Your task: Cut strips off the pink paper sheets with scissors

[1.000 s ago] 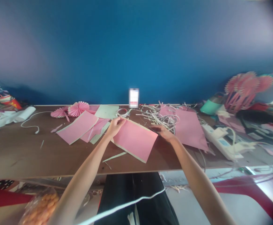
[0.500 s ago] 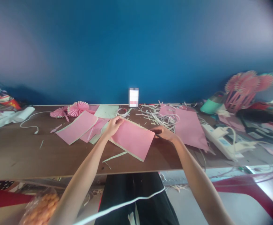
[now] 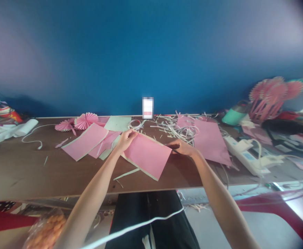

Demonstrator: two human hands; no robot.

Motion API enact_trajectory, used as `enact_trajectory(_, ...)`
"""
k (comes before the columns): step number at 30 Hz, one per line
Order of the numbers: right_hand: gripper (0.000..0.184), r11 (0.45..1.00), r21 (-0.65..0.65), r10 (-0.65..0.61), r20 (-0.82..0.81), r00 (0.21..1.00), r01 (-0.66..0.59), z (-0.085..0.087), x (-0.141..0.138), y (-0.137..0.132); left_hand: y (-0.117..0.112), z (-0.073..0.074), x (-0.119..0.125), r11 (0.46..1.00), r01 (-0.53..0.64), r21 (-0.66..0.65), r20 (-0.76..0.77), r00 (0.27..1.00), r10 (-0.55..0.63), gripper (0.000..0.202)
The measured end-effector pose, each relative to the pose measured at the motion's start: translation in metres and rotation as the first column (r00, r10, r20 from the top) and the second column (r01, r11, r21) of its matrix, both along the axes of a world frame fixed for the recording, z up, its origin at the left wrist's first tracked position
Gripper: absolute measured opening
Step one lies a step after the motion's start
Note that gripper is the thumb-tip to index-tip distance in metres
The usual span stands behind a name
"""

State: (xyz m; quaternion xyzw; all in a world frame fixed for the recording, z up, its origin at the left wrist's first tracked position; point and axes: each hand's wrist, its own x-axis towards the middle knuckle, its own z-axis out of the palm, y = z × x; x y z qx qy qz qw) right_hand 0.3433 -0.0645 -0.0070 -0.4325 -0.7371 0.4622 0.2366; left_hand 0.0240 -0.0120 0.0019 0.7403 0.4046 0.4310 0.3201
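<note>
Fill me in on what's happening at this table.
A person sits at a brown table, working on a pink paper sheet. The left hand pinches its far left corner; the right hand is at its right corner, with something thin and dark there, too small to identify. More pink sheets, pleated pink fans and white paper trimmings lie around.

Pink paper sheet (image 3: 147, 155), brown table (image 3: 24, 169), blue wall (image 3: 151, 52).

A plain deep-blue wall (image 3: 151, 52) fills the far side, paler toward its left and right edges. A long brown wooden table (image 3: 24, 173) runs along it.
</note>
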Motion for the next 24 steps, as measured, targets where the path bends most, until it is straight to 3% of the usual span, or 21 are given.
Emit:
enact_trajectory(10,0.043,0.999,-0.045,0.005,0.006,1.0,-0.005,0.0067,-0.0042,-0.0064,-0.003,0.0012,0.0016,1.0,-0.007,-0.002,-0.02,1.0,0.007,0.032)
enact_trajectory(24,0.04,0.998,0.041,-0.045,-0.039,0.998,0.047,-0.0006,0.0012,-0.0005,0.0014,-0.0027,-0.001,0.999,-0.028,-0.015,-0.009,1.0,0.028,0.036)
